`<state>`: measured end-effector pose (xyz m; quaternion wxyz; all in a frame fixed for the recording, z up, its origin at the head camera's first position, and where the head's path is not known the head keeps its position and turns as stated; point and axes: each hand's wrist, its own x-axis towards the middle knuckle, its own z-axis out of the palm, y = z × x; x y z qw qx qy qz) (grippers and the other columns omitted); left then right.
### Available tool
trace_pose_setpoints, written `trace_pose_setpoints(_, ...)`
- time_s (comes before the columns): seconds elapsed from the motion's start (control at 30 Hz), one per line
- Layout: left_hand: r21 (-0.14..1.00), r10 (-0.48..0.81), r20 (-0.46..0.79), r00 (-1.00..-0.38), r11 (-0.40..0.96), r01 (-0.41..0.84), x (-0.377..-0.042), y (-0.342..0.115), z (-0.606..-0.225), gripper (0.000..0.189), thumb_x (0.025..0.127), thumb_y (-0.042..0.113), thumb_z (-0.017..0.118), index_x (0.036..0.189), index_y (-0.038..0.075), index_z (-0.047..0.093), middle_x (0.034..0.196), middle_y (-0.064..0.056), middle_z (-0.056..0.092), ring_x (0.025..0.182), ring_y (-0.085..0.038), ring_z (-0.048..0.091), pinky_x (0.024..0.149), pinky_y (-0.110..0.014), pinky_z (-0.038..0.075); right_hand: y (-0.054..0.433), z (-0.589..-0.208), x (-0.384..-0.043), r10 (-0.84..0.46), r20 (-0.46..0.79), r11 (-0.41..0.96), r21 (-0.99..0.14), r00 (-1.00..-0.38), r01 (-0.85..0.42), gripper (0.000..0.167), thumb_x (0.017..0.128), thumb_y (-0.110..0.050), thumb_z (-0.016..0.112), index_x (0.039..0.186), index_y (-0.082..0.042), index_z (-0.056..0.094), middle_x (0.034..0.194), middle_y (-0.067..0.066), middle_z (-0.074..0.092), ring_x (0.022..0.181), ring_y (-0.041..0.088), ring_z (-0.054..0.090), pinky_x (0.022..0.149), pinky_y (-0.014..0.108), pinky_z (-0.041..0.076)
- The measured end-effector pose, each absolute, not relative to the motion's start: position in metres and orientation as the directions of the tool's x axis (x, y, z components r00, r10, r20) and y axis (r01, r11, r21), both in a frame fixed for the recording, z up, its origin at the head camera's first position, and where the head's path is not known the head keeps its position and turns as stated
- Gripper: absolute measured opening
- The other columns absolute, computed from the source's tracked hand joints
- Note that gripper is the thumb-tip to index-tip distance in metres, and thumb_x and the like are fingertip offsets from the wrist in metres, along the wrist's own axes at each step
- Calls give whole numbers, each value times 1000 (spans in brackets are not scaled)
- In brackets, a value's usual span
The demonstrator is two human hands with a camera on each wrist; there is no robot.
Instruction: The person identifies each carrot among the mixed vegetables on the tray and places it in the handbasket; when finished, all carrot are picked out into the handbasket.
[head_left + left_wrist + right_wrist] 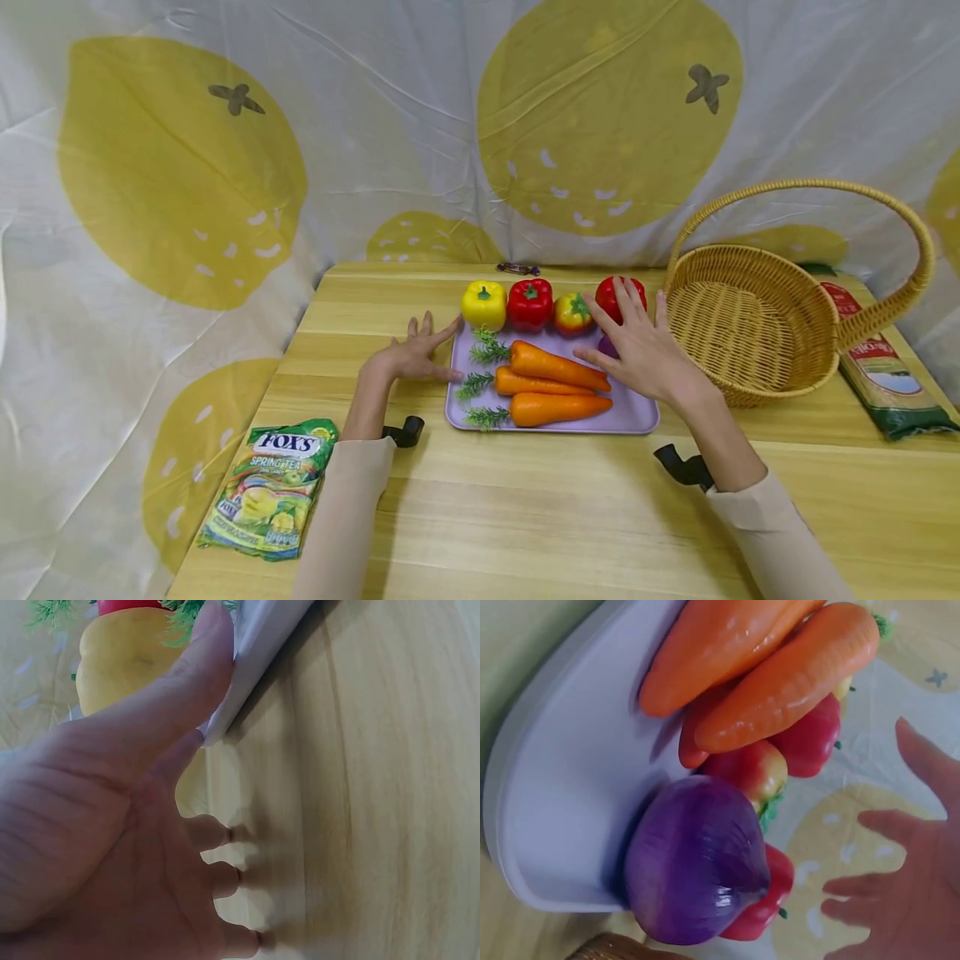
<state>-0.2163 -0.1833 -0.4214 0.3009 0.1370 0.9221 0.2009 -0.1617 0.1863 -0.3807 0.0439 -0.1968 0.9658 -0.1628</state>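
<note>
A lilac tray (637, 419) holds several orange carrots (561, 408) with green tops. Along its far side stand a yellow bell pepper (483, 308), a red bell pepper (529, 307), a smaller red-and-yellow vegetable (572, 315) and another red pepper (606, 302). My left hand (408, 358) is at the tray's left edge, fingers spread, with the thumb by the rim. Over the right part of the tray my right hand (647, 354) spreads its fingers, partly covering the far-right pepper and a purple onion (697, 859). In the right wrist view, that hand stands apart from the onion.
To the right stands a wicker basket (750, 333) with a tall handle. Beyond it lies a green-and-red food packet (888, 375). A Fox's candy bag (270, 492) lies at front left, and a small wrapped candy (517, 269) near the table's back edge. A lemon-print cloth (405, 125) hangs behind.
</note>
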Motion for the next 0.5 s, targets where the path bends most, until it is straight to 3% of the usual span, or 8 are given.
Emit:
trace_pose_setpoints(0.27,440,374,-505,-778,887,141,-215,-182,-422,102,95,52,70,167,34,1,168,-25,-26,155,-49,-25,119,-79,-8,183,-390,-161,-519,22,710,-545,-854,-446,76,101,-43,65,164,-19,30,174,22,4,161,46,3,126,69,-6)
trace_pose_setpoints(0.5,448,386,-497,-777,881,151,-215,-184,-423,101,95,52,69,167,34,0,168,-24,-27,155,-48,-27,119,-78,-10,167,-400,-162,-602,105,540,-677,-792,-500,65,100,-33,70,159,-23,44,167,18,33,153,44,34,120,69,32)
